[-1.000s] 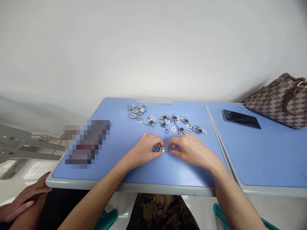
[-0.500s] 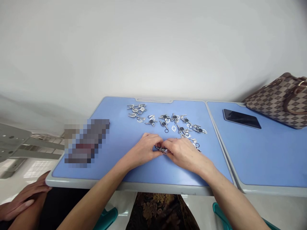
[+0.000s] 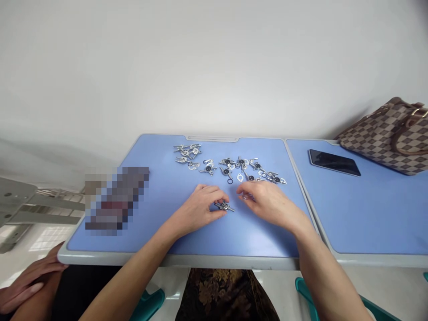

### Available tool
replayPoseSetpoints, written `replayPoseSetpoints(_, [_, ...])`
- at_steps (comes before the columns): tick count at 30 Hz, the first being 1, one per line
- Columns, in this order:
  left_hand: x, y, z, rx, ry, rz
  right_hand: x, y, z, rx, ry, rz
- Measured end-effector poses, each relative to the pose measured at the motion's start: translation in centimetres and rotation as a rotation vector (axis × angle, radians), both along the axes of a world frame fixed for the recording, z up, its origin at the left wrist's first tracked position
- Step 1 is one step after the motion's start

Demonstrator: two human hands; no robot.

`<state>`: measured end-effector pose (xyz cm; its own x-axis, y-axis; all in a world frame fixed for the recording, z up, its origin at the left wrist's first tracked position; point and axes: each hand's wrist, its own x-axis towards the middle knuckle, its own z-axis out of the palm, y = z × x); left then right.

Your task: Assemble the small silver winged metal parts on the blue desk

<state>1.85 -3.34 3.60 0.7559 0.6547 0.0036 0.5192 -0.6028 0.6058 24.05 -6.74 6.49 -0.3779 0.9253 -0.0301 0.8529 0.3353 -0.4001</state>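
Observation:
Near the middle of the blue table, my left hand (image 3: 203, 206) grips a small metal fitting (image 3: 225, 207) with side stems between thumb and fingers. A short gap to the right, my right hand (image 3: 264, 198) has its fingers curled around a small shiny metal piece (image 3: 245, 197), too small to name. Beyond both hands lie several similar fittings with black round centres (image 3: 226, 171), along with a flat oval gasket (image 3: 240, 178) and a dark ring (image 3: 230, 181). A cluster of metal fittings (image 3: 184, 153) without black centres lies farther back on the left.
A pixelated dark object (image 3: 122, 196) lies on the table's left side. On the adjoining table to the right are a black phone (image 3: 334, 162) and a checkered handbag (image 3: 384, 136). Another person's hands (image 3: 31, 281) rest at the lower left. A wall stands behind the tables.
My right hand has moved away from my left, taking a small metal piece and leaving the fitting in my left hand more exposed. The whole view has shifted slightly.

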Motion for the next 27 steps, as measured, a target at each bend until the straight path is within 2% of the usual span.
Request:
replayPoseSetpoints(5, [-0.1,0.1,-0.1,0.022,0.002,-0.012,-0.6,-0.4,-0.2,-0.063,-0.107,0.084])
replayPoseSetpoints(11, [0.1,0.1,0.0,0.006,0.022,-0.002,-1.8,-0.8,-0.8,-0.054,-0.232,0.119])
replayPoseSetpoints(17, [0.0,0.1,0.2,-0.032,-0.002,0.036,-1.7,-0.6,-0.9,-0.055,-0.239,0.126])
replayPoseSetpoints(20, [-0.4,0.4,0.1,-0.047,-0.080,0.108,-1.0,-0.4,-0.4,-0.062,-0.167,0.097])
replayPoseSetpoints(23, [-0.7,1.1,-0.1,-0.020,-0.160,0.262,0.0,0.0,-0.1,-0.027,-0.072,0.022])
replayPoseSetpoints(25, [-0.8,1.5,-0.4,0.020,-0.171,0.344,0.5,0.3,0.0,0.003,-0.024,-0.043])
replayPoseSetpoints(27, [-0.8,1.8,-0.7,0.048,-0.152,0.371,0.8,0.5,0.1,0.026,0.004,-0.097])
